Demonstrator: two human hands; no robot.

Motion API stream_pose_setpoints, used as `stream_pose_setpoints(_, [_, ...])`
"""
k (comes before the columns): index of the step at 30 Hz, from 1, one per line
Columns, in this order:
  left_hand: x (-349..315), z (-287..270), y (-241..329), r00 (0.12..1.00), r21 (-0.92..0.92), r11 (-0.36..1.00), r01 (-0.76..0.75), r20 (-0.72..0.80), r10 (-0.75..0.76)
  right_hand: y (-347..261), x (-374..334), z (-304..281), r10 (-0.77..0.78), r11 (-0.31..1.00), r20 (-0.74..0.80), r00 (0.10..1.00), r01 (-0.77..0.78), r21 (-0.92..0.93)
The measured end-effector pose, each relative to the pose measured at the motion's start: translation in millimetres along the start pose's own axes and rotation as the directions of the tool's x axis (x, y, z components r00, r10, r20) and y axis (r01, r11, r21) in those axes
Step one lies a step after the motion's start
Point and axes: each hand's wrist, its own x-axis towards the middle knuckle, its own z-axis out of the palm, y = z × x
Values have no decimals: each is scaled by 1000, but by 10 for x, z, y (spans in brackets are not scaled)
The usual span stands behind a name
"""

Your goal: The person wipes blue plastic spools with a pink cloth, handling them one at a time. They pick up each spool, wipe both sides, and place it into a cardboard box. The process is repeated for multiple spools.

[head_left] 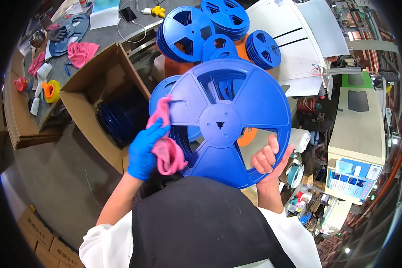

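A large blue plastic reel (221, 123) with spoked openings faces me, held up in front of my body. My right hand (267, 161), bare, grips its lower right rim, with fingers curled through an opening. In a blue glove, my left hand (145, 149) is closed on a pink cloth (169, 156) at the reel's left edge. One end of the cloth lies against the reel's face. Behind the held reel, part of another blue reel (158, 96) shows; the rest of it is hidden.
Stacked blue reels (190, 33) stand ahead, with a smaller stack (263, 49) to their right. An open cardboard box (87, 89) at my left holds several dark blue reels (120, 118). On the grey table (107, 33) lie a phone (128, 14) and another pink cloth (82, 53).
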Motion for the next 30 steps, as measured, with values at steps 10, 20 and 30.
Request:
stream_pose_setpoints(10, [55, -236, 638, 820, 677, 487, -552, 547, 168, -29, 359, 133, -50, 974, 50, 998, 37, 225])
stream_pose_setpoints(20, [-263, -321, 337, 964, -274, 942, 194, 232, -131, -117, 657, 423, -70, 850, -213, 975, -53, -524])
stream_pose_setpoints(30, [-691, -539, 35, 919, -904, 323, 279, 154, -363, -116, 436, 159, -156, 843, -342, 927, -55, -535])
